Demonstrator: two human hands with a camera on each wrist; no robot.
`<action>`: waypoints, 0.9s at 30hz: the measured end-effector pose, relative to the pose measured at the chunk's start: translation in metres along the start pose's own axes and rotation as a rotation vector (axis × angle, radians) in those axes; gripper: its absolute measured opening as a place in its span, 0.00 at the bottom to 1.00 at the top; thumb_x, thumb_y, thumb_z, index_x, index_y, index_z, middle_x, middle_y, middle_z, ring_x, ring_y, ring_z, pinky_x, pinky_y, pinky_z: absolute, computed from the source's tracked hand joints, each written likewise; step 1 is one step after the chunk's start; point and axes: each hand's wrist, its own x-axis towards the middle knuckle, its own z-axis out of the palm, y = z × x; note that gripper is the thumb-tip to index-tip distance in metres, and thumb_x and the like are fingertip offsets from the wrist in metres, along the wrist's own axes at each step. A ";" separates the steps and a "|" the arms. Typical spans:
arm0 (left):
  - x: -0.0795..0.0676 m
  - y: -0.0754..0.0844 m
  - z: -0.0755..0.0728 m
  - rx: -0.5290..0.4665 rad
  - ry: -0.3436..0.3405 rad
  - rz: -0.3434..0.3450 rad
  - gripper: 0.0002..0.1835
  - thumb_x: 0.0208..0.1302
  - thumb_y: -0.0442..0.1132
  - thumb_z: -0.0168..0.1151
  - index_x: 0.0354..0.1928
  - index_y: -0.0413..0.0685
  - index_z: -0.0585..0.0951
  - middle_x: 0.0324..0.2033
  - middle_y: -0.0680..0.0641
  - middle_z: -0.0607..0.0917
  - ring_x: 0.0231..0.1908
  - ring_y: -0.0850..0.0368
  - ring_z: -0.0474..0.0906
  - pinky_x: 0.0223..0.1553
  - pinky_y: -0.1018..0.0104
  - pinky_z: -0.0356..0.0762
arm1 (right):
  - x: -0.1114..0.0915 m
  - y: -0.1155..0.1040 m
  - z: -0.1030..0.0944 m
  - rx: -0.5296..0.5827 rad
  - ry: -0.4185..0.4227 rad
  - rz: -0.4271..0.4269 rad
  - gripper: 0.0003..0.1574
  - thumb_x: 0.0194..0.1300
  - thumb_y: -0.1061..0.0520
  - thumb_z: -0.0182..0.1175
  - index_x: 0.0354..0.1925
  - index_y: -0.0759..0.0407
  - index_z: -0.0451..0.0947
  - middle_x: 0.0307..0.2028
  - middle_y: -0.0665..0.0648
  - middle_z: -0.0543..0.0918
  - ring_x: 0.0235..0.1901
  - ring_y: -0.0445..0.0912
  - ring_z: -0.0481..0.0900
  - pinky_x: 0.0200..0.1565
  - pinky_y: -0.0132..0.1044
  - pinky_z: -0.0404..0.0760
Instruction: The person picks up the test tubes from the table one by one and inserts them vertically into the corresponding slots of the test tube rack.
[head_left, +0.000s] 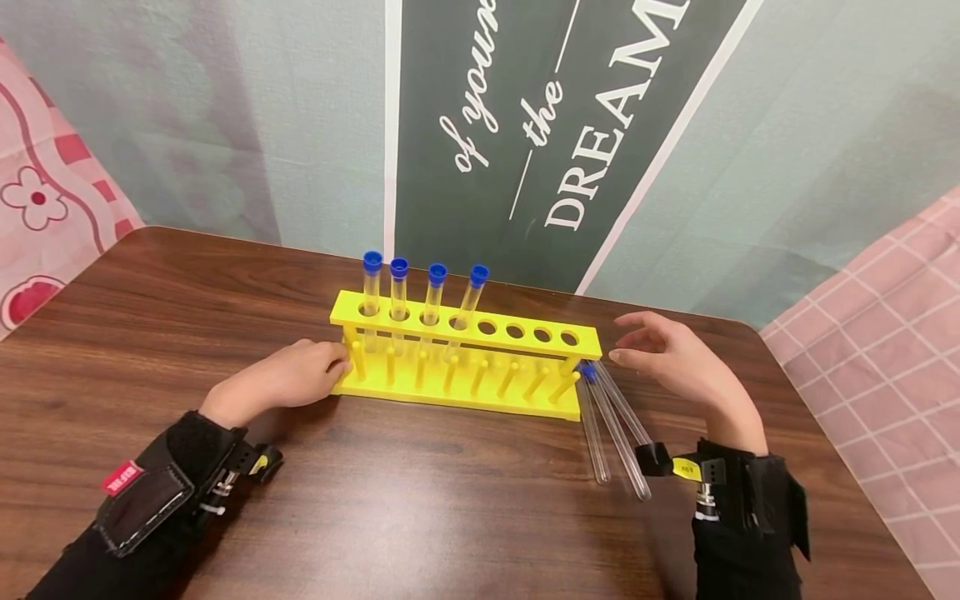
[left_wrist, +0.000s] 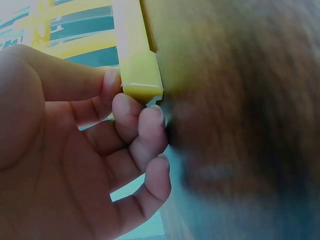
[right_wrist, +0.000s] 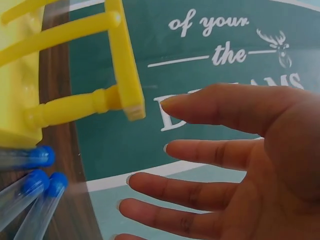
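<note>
A yellow test tube rack [head_left: 465,400] stands on the table, with several blue-capped clear test tubes [head_left: 437,292] upright or slightly tilted in its left holes. The right holes hold no tube. My left hand [head_left: 303,372] is at the rack's left end; in the left wrist view its thumb and curled fingers pinch the yellow end piece [left_wrist: 141,75]. Apart from the rack's right end, my right hand [head_left: 678,354] hovers with fingers spread and nothing in them. Below it, three capped tubes [head_left: 618,421] lie on the table, their blue caps [right_wrist: 57,182] towards the rack.
The brown wooden table [head_left: 420,500] reaches back to a wall cloth with a dark green lettered panel [head_left: 487,208]. Pink patterned cloth [head_left: 892,333] borders the table on the right, and more hangs at the far left.
</note>
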 end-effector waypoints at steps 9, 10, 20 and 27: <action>0.000 0.000 0.001 -0.003 -0.002 -0.005 0.10 0.67 0.35 0.46 0.27 0.42 0.71 0.17 0.49 0.64 0.18 0.57 0.60 0.22 0.66 0.60 | 0.008 0.015 0.006 0.026 -0.041 0.074 0.33 0.62 0.54 0.57 0.59 0.68 0.61 0.45 0.68 0.75 0.41 0.58 0.76 0.40 0.47 0.76; 0.000 0.000 0.000 -0.004 -0.002 -0.005 0.10 0.67 0.35 0.46 0.27 0.42 0.71 0.17 0.49 0.64 0.18 0.57 0.60 0.22 0.66 0.60 | 0.009 0.016 0.007 0.031 -0.045 0.085 0.33 0.62 0.54 0.57 0.59 0.68 0.61 0.45 0.68 0.75 0.41 0.58 0.76 0.40 0.47 0.76; 0.000 -0.001 0.001 0.020 0.024 0.027 0.13 0.66 0.34 0.45 0.22 0.46 0.68 0.16 0.50 0.64 0.18 0.58 0.59 0.22 0.66 0.59 | 0.019 0.030 0.014 0.058 -0.124 0.180 0.35 0.62 0.53 0.57 0.61 0.68 0.58 0.45 0.68 0.74 0.42 0.58 0.75 0.39 0.48 0.77; 0.000 -0.002 0.001 0.020 0.022 0.027 0.12 0.66 0.34 0.46 0.23 0.45 0.69 0.16 0.50 0.64 0.18 0.58 0.59 0.22 0.66 0.59 | 0.023 0.035 0.020 0.020 -0.147 0.213 0.33 0.61 0.56 0.57 0.59 0.70 0.59 0.41 0.67 0.75 0.36 0.55 0.75 0.34 0.44 0.77</action>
